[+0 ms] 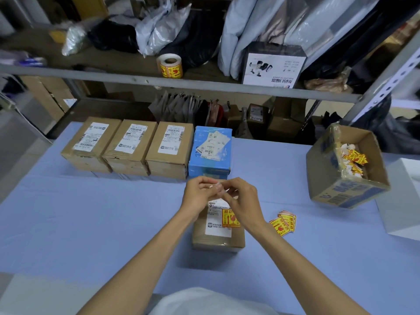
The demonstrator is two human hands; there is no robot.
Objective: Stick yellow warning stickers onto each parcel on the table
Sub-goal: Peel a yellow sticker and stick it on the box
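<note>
1. Head view, the only one: the left hand (200, 193) and right hand (242, 196) meet in mid-air. Their fingers (205, 181) are curled, and the tips pinch a small pale slip (225, 190) between them. It is too blurred to tell whether this is backing paper or a sticker.
2. Just under the fingers a parcel (218, 237) lies on the desk (91, 212). A yellow sticker (230, 218) is already on the right edge of its label.
3. Near the fingers on the right lie loose stickers (283, 222). Farther right stands an open box (345, 169) of yellow and white scraps.
4. Beyond the fingers is a row of three brown parcels (128, 144) and a blue parcel (211, 151), the blue one closest. None shows any yellow.
5. Well beyond, a roll (170, 65) stands on the shelf (91, 72).
6. Judgement: this parcel looks finished and the hands are dealing with the slip. If it is waste, it probably belongs in the box. The next move calls for a fresh sticker and one of the four bare parcels, pressed flat without covering a barcode.
</note>
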